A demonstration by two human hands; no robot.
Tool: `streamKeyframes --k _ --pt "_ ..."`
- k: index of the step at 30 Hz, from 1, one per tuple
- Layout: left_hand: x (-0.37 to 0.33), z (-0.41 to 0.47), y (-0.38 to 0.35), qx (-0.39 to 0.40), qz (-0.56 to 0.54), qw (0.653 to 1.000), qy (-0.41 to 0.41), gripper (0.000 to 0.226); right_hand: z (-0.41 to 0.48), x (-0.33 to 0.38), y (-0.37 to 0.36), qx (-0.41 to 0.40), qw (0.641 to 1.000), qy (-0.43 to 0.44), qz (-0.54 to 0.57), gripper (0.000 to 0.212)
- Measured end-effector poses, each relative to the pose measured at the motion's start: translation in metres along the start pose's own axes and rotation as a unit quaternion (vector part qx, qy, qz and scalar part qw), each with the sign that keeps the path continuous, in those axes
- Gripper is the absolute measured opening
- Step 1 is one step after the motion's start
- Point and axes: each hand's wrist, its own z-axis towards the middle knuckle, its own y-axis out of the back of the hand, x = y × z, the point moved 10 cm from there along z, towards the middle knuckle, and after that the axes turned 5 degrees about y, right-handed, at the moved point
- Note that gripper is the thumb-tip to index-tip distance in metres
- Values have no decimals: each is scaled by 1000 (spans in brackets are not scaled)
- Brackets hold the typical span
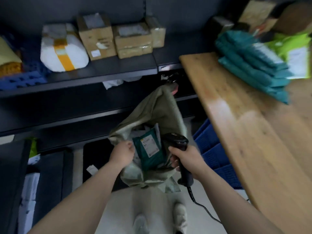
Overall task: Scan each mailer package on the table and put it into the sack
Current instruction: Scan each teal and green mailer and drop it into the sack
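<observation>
- Head view, nearest to you: your right hand [185,160] is wrapped round the handle of the black scanner [177,143]. The scanner's head sits over the right side of the sack's mouth.
- Your left hand [122,153] grips the rim on the left side of the sack [152,112], fingers curled into the cloth and holding the mouth open.
- Between your hands, inside the sack, a teal mailer [149,149] lies label up, its long axis running away from you.
- Right of the sack stands the wooden table [253,141].
- On the table's far end, right of and beyond the sack, a stack of teal mailers [249,65] lies well apart from both hands. Its long edges slant across the tabletop.
- A lime-green mailer [290,49] lies just behind that stack.
- Your right hand is nearer the stack, but the scanner fills it. I judge that the next pick falls to your left hand, which must let go of the rim and reach across the sack.
</observation>
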Motion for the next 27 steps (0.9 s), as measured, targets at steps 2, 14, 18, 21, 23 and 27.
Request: streamKeyframes --k 2,14,18,21,23,27 --pt "-49 -18 2 -16 73 995 -64 33 -35 9 32 -20 1000 12 5 22" --pt "-338 -197 -115 -130 311 860 -383 28 -179 12 298 -122 985 82 -86 16" --pt "-398 -237 -163 -152 319 844 -403 32 -194 11 386 -145 978 106 -106 12" --pt "-433 -251 -188 -155 319 848 -392 35 -196 18 436 -156 974 114 -117 14" --pt "-454 -254 -199 -160 323 848 -389 35 -193 29 463 -162 971 126 -122 13" --pt "-498 -233 -203 -169 300 862 -371 29 -165 61 507 -174 964 160 -119 9"
